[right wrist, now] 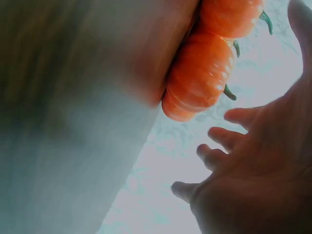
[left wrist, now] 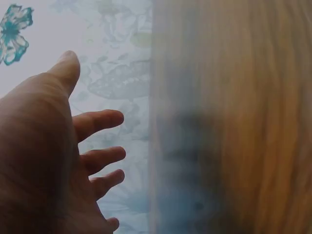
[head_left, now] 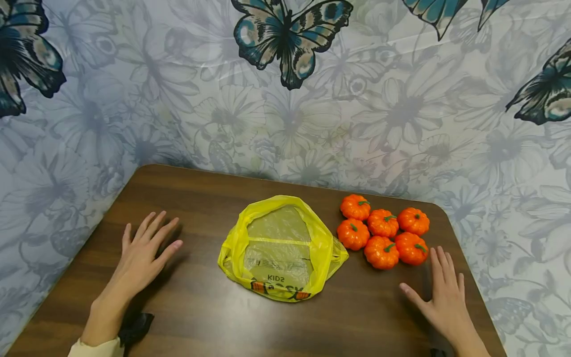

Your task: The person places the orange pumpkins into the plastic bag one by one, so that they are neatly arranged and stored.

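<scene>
A yellow plastic bag [head_left: 321, 248] with printed letters lies in the middle of the brown table, its wide mouth spread and facing up. To its right several small orange pumpkins [head_left: 382, 223] with green stems sit in a close cluster. My left hand [head_left: 142, 253] is over the left part of the table, fingers spread, holding nothing. On the right, my right hand [head_left: 443, 297] has its fingers extended just in front of the nearest pumpkin [head_left: 411, 249]. In the right wrist view, pumpkins [right wrist: 200, 73] show beyond the fingertips of that hand. The left wrist view shows the left hand [left wrist: 63, 141] with fingers apart.
The wooden table [head_left: 200, 317] has rounded back corners and meets a wall [head_left: 290, 124] hung with butterfly and flower print. A dark strap end [head_left: 136, 327] hangs by the left wrist. The pumpkins stand near the table's back right corner.
</scene>
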`<state>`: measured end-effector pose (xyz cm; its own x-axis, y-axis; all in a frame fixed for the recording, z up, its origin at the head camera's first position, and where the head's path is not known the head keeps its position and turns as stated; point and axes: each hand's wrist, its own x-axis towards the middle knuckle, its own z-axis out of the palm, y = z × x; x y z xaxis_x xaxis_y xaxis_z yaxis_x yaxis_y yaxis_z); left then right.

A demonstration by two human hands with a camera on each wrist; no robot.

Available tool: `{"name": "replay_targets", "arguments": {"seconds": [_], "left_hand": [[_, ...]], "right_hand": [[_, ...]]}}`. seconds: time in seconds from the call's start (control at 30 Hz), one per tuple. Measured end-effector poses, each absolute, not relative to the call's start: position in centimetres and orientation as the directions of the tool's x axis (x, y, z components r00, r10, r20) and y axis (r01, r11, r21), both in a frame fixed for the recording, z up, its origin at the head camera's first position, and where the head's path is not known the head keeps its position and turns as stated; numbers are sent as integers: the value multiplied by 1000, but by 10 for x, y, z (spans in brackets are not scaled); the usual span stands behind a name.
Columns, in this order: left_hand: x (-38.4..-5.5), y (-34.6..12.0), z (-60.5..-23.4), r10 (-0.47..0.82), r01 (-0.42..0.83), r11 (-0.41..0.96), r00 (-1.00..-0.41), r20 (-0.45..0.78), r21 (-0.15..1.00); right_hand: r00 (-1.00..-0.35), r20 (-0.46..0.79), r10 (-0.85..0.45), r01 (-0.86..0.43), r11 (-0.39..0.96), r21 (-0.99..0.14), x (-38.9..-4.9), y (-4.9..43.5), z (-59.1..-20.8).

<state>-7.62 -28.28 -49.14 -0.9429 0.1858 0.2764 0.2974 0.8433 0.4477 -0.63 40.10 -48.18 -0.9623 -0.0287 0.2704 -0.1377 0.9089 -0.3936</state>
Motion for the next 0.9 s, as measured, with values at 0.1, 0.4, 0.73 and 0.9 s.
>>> {"name": "replay_targets", "arguments": {"seconds": [0.1,0.4,0.73,0.9], "left_hand": [[-78,-281,-494,182,315,793,-939,291,522],[-85,-280,-500,188,321,718,-944,273,617],[-87,-277,-506,141,274,671,-960,244,689],[-87,-268,-508,146,279,648,-959,243,708]], "right_hand": [[-960,279,-31,-151,895,-420,-14,401,-479],[-965,257,-42,-159,876,-455,-40,399,-475],[-959,274,-66,-199,847,-492,-42,395,-477],[-959,274,-77,-210,840,-500,-42,393,-478]]}}
